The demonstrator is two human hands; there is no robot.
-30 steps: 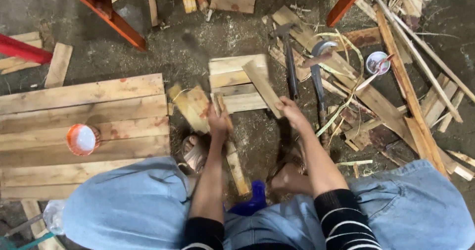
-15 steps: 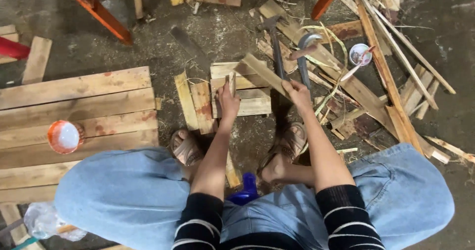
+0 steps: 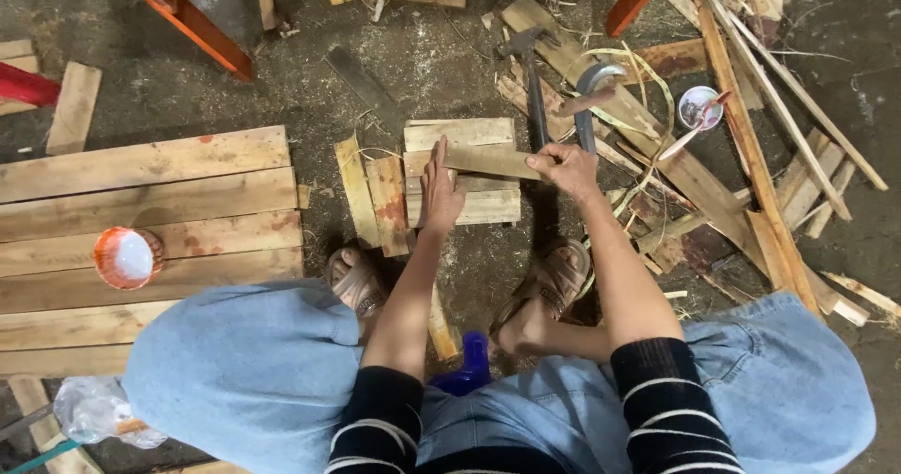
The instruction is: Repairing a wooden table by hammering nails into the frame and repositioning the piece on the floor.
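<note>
Hands: left hand (image 3: pixel 439 192) flat on plank stack (image 3: pixel 469 206), right hand (image 3: pixel 566 166) gripping slat (image 3: pixel 479 160).

The left hand (image 3: pixel 439 192) is flattening out, palm down and fingers straight, on the stacked boards (image 3: pixel 462 175), where earlier it was curled around an upright scrap. The right hand (image 3: pixel 563 166) is shifting from the dark floor to the end of a thin wooden slat (image 3: pixel 474 160), now lying nearly level across the stack instead of slanting.
</note>
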